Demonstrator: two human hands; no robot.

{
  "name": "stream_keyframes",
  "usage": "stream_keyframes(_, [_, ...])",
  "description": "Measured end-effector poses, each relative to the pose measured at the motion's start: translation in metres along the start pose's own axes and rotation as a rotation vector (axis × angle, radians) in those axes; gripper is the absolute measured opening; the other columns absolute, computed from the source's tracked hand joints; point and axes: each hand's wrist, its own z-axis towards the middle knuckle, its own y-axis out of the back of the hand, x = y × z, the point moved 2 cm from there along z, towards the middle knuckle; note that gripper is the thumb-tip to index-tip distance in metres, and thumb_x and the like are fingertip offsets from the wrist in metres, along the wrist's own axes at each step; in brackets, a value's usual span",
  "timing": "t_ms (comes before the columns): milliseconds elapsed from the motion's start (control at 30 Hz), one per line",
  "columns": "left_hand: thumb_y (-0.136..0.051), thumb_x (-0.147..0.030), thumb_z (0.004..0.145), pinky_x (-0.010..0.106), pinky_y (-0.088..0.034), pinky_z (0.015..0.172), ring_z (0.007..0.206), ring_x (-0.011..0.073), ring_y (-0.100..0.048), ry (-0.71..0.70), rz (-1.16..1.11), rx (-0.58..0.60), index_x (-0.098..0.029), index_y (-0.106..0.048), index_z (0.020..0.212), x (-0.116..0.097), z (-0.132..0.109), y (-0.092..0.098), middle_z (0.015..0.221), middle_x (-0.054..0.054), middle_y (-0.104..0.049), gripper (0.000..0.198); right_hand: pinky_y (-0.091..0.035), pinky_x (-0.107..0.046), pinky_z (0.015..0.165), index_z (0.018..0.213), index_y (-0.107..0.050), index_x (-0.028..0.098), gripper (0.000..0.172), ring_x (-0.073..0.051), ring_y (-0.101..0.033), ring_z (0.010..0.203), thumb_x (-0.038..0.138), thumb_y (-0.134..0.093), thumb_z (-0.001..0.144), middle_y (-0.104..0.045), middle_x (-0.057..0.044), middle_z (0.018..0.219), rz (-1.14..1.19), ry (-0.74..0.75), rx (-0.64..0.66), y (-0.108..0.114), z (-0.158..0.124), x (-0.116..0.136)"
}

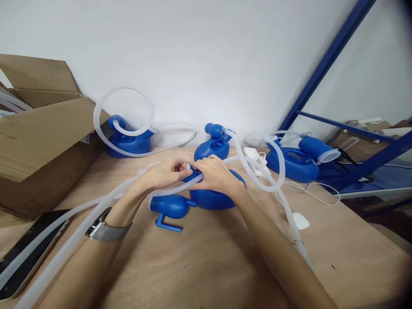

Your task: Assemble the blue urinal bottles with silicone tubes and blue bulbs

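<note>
The right hand (217, 175) grasps the blue rounded plastic bottle (213, 199) on the table (161, 266); the left hand (165, 172) pinches at its neck, on what I cannot tell. The long translucent plastic tube (174, 189), if pulled, could tip it.

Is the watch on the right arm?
No, the watch is strapped on behind the left hand.

The bottle (214, 200) I work on looks smooth, faintly glossy plastic; my tube (175, 188), translucent, satiny plastic. My watch strap (112, 232) is metal mesh, the desk (193, 266) smooth wood-grain, the far-left-corner box (48, 133) matt cardboard.
</note>
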Motion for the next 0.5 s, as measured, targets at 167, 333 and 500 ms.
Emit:
stream_keyframes(167, [-0.061,-0.049,0.088,0.030,-0.037,0.061,0.066,0.0156,-0.049,0.015,0.047,0.054,-0.021,-0.052,0.071,-0.005,-0.002,-0.001,0.069,-0.002,-0.054,0.034,-0.034,-0.036,0.071,0.119,-0.067,0.012,0.053,-0.033,-0.073,0.090,0.059,-0.064,0.096,-0.078,-0.014,0.096,-0.132,-0.085,0.032,-0.012,0.006,0.013])
stream_keyframes(333, [-0.061,-0.047,0.090,0.031,-0.038,0.063,0.067,0.0157,-0.046,-0.007,-0.023,0.103,-0.021,-0.050,0.074,0.002,0.000,-0.001,0.071,-0.002,-0.052,0.032,-0.032,-0.036,0.068,0.114,-0.066,0.014,0.059,-0.032,-0.073,0.086,0.069,-0.056,0.098,-0.077,-0.014,0.092,-0.181,-0.062,0.043,-0.013,0.005,0.009])
stream_keyframes(500, [-0.063,-0.046,0.091,0.031,-0.040,0.066,0.071,0.0161,-0.047,-0.042,-0.075,0.131,-0.021,-0.054,0.077,0.008,0.000,0.001,0.075,-0.002,-0.052,0.031,-0.032,-0.036,0.070,0.110,-0.066,0.014,0.056,-0.030,-0.072,0.083,0.068,-0.058,0.098,-0.076,-0.013,0.089,-0.185,-0.016,0.037,-0.014,0.006,0.006])
